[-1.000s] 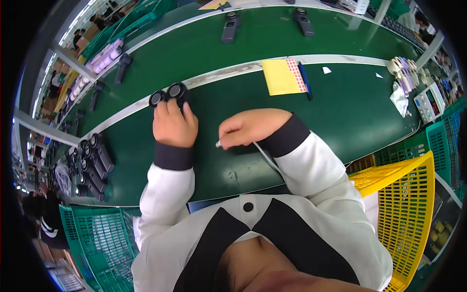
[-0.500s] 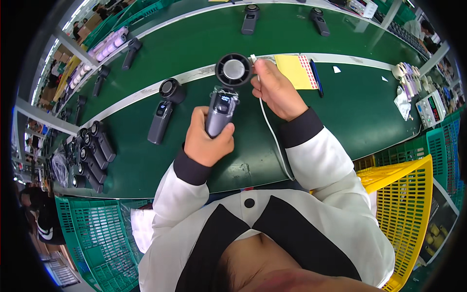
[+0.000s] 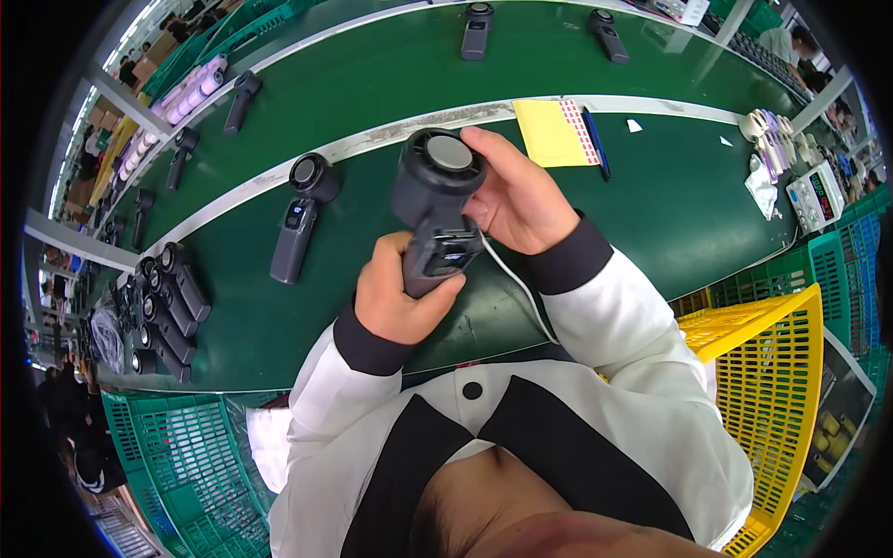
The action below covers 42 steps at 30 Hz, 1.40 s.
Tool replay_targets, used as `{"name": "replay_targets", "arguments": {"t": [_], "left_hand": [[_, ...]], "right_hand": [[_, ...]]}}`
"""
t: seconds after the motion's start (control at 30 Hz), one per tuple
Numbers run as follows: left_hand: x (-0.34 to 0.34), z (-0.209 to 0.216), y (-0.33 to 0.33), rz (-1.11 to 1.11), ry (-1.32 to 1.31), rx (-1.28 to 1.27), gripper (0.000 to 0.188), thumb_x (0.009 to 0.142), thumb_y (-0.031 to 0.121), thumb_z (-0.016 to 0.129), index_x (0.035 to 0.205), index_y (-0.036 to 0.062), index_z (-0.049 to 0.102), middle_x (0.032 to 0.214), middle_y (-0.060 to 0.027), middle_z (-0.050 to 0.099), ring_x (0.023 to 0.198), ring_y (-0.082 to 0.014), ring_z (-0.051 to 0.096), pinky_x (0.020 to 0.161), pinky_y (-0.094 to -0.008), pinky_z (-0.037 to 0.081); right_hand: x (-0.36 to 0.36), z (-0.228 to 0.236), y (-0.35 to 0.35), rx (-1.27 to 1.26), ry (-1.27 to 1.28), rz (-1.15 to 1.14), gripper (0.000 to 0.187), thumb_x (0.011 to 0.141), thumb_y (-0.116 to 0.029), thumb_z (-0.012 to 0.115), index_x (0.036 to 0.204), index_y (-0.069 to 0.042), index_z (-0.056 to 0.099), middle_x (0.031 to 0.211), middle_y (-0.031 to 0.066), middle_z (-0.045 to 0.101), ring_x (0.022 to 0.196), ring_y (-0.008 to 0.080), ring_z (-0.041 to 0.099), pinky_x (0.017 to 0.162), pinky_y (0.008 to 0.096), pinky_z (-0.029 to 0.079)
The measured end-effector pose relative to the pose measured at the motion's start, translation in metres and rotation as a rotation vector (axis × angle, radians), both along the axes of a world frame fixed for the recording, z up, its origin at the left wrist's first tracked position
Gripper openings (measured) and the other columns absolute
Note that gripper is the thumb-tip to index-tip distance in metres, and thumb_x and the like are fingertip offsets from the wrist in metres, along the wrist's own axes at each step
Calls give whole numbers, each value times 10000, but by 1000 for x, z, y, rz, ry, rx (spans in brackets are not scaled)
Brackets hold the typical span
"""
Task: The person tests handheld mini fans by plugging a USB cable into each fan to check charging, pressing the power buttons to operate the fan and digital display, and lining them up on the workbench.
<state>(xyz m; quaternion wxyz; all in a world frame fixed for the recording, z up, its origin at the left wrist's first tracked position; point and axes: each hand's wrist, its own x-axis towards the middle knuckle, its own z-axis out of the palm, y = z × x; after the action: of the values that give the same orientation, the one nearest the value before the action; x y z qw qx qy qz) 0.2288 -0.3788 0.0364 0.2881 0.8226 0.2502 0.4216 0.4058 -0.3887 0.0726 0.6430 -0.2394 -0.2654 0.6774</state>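
Note:
A dark grey handheld fan (image 3: 435, 200), with a round head and a small lit screen, is held over the green bench, its head tilted up. Around its handle my left hand (image 3: 395, 302) is closed. My right hand (image 3: 526, 200) grips the right side of the fan head, thumb at the rim and fingers lower by the neck. A white cable (image 3: 516, 279) rises from the bench edge to the fan's neck below those fingers. Its plug is hidden behind the fan and hand. A second grey fan (image 3: 296, 228) with a lit screen lies to the left.
Several grey fans (image 3: 167, 302) lie grouped at the left edge. A yellow pad (image 3: 553, 135) and a dark blue pen (image 3: 596, 144) are beyond my right hand. Further right stands a white meter (image 3: 817, 198). A yellow basket (image 3: 767, 391) and a green crate (image 3: 181, 456) flank me.
The fan has tipped so its head leans toward me. My right hand, which held the cable's plug beside the fan head, has come in against the fan. The plug is now out of sight.

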Motion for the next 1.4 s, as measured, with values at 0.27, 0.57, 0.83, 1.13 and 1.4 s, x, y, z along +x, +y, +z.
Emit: {"name": "replay_targets", "arguments": {"t": [0.27, 0.57, 0.83, 1.13, 1.4], "left_hand": [[1, 18, -8, -315, -330, -868, 630, 781, 219, 599, 1241, -53, 264, 713, -154, 543, 489, -174, 507, 421, -245, 410], [-91, 80, -21, -654, -669, -197, 333, 717, 237, 619, 912, 46, 429, 798, -132, 587, 571, -210, 552, 515, -253, 461], [-66, 98, -51, -510, -709, 121, 335, 782, 318, 559, 909, 41, 421, 805, -68, 474, 552, -140, 470, 536, -245, 372], [-20, 70, 6, -181, -480, -530, 274, 801, 61, 407, 1046, -60, 381, 978, -259, 508, 594, -240, 543, 551, -277, 463], [-3, 38, 25, -402, -386, -912, 400, 779, 70, 402, 1153, -66, 369, 866, -216, 554, 588, -237, 547, 538, -254, 451]], "right_hand": [[1, -10, 4, 466, -506, -473, 276, 899, -290, 498, 966, -29, 559, 799, 32, 566, 658, 82, 450, 564, 173, 356], [0, -10, 3, 165, -617, -208, 250, 904, -275, 495, 908, -36, 568, 744, 14, 539, 683, 70, 453, 557, 165, 348], [12, -22, 12, -24, -586, -213, 226, 900, -269, 495, 861, -59, 569, 720, -3, 524, 615, 55, 436, 542, 161, 341], [2, -12, -3, 143, -800, -182, 179, 884, -220, 528, 820, -58, 567, 692, -8, 536, 616, 74, 461, 548, 181, 362], [-4, -5, -12, 370, -1021, -142, 122, 870, -158, 553, 800, -59, 564, 728, 0, 607, 579, 69, 452, 538, 187, 358]]}}
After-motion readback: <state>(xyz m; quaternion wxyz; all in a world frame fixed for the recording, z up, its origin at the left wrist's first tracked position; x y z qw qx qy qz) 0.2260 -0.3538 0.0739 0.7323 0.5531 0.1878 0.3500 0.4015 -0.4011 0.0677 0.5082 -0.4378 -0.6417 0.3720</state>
